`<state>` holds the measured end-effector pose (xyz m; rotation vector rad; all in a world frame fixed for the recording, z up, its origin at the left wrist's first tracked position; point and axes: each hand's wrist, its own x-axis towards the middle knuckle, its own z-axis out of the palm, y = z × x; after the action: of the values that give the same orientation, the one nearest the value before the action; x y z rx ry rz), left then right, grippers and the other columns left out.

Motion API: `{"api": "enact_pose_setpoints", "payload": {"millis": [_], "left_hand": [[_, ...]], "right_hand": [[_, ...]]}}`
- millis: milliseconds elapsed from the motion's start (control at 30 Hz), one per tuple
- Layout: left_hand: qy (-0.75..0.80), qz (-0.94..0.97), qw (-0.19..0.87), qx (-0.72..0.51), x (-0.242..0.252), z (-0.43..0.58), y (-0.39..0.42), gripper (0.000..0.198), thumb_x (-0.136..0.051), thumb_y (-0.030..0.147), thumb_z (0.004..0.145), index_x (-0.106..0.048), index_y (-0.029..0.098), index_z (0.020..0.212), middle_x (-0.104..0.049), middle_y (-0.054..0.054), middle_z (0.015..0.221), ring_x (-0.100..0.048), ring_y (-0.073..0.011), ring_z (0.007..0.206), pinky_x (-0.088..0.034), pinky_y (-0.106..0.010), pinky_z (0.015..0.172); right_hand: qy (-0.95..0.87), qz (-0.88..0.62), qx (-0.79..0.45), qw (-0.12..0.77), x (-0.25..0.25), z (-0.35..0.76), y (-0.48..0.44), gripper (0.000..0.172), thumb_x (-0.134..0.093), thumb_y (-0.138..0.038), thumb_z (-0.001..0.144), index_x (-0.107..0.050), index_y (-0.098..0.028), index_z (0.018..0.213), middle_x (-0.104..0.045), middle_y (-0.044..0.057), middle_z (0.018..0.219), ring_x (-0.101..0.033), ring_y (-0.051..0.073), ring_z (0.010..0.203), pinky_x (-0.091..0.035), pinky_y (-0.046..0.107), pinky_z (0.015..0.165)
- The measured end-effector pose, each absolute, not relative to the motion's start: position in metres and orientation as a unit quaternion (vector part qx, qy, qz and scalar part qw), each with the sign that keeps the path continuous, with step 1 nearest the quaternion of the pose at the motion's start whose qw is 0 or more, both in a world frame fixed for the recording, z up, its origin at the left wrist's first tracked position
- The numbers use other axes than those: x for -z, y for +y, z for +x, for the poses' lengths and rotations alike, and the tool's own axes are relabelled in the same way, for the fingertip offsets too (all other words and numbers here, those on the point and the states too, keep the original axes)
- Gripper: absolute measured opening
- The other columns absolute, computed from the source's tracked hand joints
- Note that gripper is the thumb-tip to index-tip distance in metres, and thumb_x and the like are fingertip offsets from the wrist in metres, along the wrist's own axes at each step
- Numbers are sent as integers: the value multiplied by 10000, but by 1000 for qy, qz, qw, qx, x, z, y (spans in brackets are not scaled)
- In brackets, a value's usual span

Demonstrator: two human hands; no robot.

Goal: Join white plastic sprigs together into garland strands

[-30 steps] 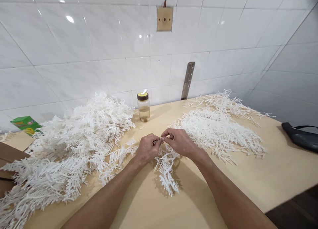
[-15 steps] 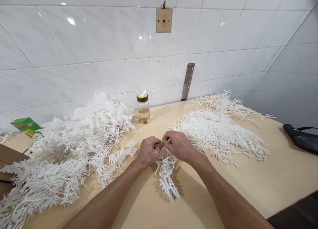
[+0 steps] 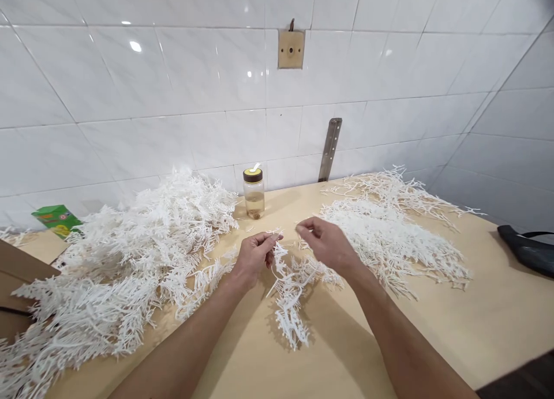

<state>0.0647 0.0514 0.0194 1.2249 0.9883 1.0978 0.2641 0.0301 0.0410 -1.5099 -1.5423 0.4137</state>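
Observation:
In the middle of the table, my left hand (image 3: 254, 253) is closed, thumb against fingers, on the upper end of a white branching plastic sprig (image 3: 291, 292). The sprig's fine twigs hang down and spread over the table toward me and to the right. My right hand (image 3: 325, 242) is a short gap to the right, its thumb and forefinger pinched together. Whatever may be between those fingertips is too small to make out. A large heap of similar white sprigs (image 3: 142, 266) lies to the left of my hands, and a flatter pile (image 3: 389, 237) lies to the right.
Behind my hands stands a clear jar (image 3: 254, 196) with a dark and yellow lid, part full of liquid. A metal strip (image 3: 330, 150) leans on the tiled wall. A green packet (image 3: 57, 219) and cardboard box (image 3: 17, 278) are left; a black bag (image 3: 528, 248) is right.
My hands were together at the fingertips and are now apart, the right one shifted right. More of the white sprig shows between and below them. The view has tilted up slightly.

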Motion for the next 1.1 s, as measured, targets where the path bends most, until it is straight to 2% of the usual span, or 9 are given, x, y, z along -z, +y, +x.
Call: {"api": "enact_pose_setpoints", "payload": {"millis": [100, 200, 267, 367, 467, 533, 667, 800, 1100], "left_hand": [[401, 512, 598, -469, -23, 64, 51, 427, -753, 510, 663, -716, 120, 834, -543, 20, 489, -476, -89, 431, -389, -224, 455], [403, 510, 600, -467, -23, 65, 50, 394, -753, 482, 668, -689, 115, 795, -652, -46, 585, -600, -138, 533, -490, -265, 566], [422, 517, 583, -465, -21, 66, 50, 376, -742, 475, 681, -682, 117, 781, -660, -51, 586, -610, -148, 531, -493, -270, 564], [466, 557, 510, -461, -17, 67, 50, 336, -705, 466, 720, -700, 137, 784, -633, -9, 564, -523, -110, 430, -416, -244, 480], [482, 614, 416, -467, -16, 66, 51, 296, -669, 438, 757, -706, 151, 695, -650, -4, 628, -540, -110, 523, -412, -240, 555], [476, 637, 394, -462, -17, 64, 51, 320, -637, 438, 781, -692, 151, 649, -625, 1, 605, -537, -122, 585, -400, -241, 593], [432, 632, 476, -433, -19, 63, 51, 338, -671, 474, 743, -675, 142, 678, -530, 25, 566, -453, -105, 561, -337, -237, 564], [414, 598, 531, -435, -18, 62, 53, 386, -743, 508, 664, -668, 131, 698, -545, 11, 609, -468, -113, 597, -358, -247, 604], [389, 573, 587, -419, -17, 60, 54, 376, -785, 477, 630, -667, 122, 668, -569, -4, 626, -488, -118, 614, -370, -252, 610]], "right_hand": [[-688, -539, -269, 404, -47, 237, 19, 393, -493, -536, 882, -655, -178, 897, -655, 43, 761, -541, 139, 607, -431, 263, 543], [-690, -526, -321, 380, -50, 227, 14, 428, -478, -568, 881, -640, -172, 855, -632, 24, 717, -505, 112, 531, -395, 247, 486], [-683, -526, -337, 378, -49, 229, 14, 397, -506, -547, 870, -646, -175, 857, -637, 20, 721, -506, 108, 517, -384, 244, 472], [-686, -530, -316, 384, -46, 233, 17, 302, -556, -462, 848, -661, -181, 812, -653, 17, 736, -521, 109, 543, -390, 242, 496], [-691, -545, -275, 388, -44, 234, 20, 258, -553, -404, 841, -639, -184, 737, -636, 8, 683, -515, 109, 542, -383, 237, 503], [-681, -554, -272, 394, -43, 233, 21, 255, -544, -402, 839, -616, -186, 725, -625, 5, 666, -508, 105, 512, -375, 232, 479], [-619, -566, -339, 427, -38, 228, 22, 249, -528, -428, 841, -584, -194, 777, -548, -39, 554, -490, 101, 397, -385, 230, 421], [-580, -565, -362, 462, -29, 224, 27, 251, -540, -440, 835, -569, -196, 780, -496, -66, 470, -489, 105, 358, -407, 226, 420], [-590, -547, -365, 467, -30, 223, 26, 241, -577, -433, 813, -597, -199, 760, -509, -55, 539, -466, 89, 383, -386, 219, 407]]}}
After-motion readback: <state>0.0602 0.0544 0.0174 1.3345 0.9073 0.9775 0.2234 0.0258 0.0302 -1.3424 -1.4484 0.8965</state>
